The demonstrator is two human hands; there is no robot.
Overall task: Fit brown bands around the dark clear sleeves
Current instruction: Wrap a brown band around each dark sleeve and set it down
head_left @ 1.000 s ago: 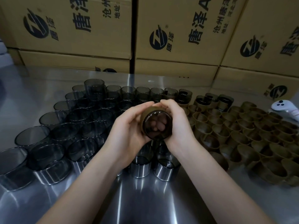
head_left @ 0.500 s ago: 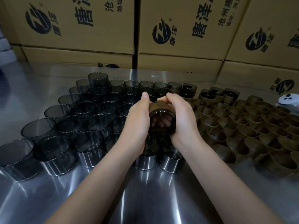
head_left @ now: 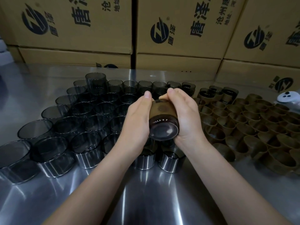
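on the steel table [head_left: 146, 200], bare dark sleeves [head_left: 90, 124] stand at your left and loose brown bands [head_left: 243, 127] lie at your right. your left hand [head_left: 138, 124] and right hand [head_left: 186, 117] curl around one sleeve [head_left: 163, 130], tilted above the front row, with your thumbs pressing its band [head_left: 162, 109]. the band looks nearly seated. next you'd likely need to square it evenly.

The sleeve [head_left: 163, 130] hides the fingers of left hand [head_left: 138, 120] and right hand [head_left: 186, 117]; the frame edge crops the white controller [head_left: 288, 98].
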